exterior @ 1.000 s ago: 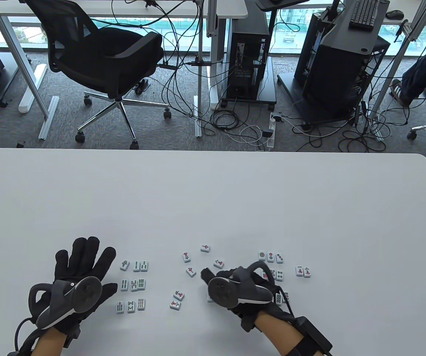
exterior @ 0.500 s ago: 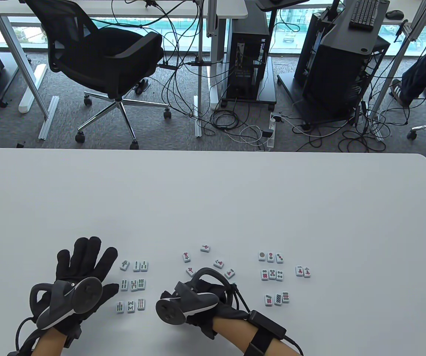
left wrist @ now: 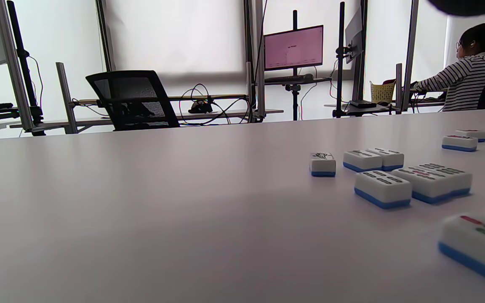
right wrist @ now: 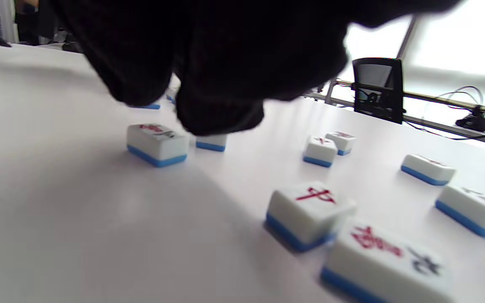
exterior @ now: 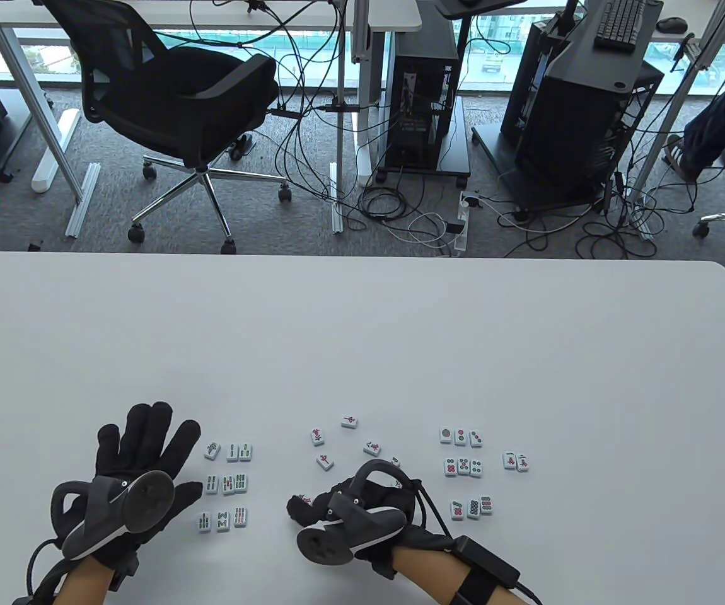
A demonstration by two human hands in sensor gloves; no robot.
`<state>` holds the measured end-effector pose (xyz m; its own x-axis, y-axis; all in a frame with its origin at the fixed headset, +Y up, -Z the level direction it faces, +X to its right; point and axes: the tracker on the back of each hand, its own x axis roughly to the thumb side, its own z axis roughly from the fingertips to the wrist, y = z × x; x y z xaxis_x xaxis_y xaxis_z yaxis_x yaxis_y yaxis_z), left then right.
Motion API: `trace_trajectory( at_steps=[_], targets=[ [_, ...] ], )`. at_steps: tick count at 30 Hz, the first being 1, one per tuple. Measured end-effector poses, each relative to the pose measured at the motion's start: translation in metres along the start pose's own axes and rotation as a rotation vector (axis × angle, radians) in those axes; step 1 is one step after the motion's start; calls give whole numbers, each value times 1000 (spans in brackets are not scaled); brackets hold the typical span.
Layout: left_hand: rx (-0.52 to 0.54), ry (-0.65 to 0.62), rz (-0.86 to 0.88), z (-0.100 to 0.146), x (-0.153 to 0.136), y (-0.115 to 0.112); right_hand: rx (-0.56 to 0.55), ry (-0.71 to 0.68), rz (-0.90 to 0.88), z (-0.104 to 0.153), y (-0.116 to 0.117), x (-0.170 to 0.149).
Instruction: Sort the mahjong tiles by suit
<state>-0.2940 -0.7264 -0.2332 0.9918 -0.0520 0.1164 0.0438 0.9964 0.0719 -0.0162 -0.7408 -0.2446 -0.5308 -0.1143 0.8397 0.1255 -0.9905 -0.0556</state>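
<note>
Left hand (exterior: 142,460) flat on the white counter (exterior: 362,328), fingers spread and straight, just left of the bamboo tile block (exterior: 227,484). Right hand (exterior: 350,510) to the right of that block, fingers curled downward over loose character tiles (exterior: 324,461); whether a tile is gripped cannot be told. Circle tile block (exterior: 463,466) farther right of the bamboo block, with a character pair (exterior: 516,461) just beyond it.
</note>
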Motion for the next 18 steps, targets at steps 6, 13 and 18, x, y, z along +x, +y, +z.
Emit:
trace_trajectory(
  at_steps=[6,13,18],
  targets=[
    [-2,-4,-8,0,1,0,96,153,-35,-10,4,4],
    [1,-3,0,0,0,0,208,236,48,-23,15,17],
    [-1,-5,1,0,0,-1,214,225,12,-21,16,17]
  ],
)
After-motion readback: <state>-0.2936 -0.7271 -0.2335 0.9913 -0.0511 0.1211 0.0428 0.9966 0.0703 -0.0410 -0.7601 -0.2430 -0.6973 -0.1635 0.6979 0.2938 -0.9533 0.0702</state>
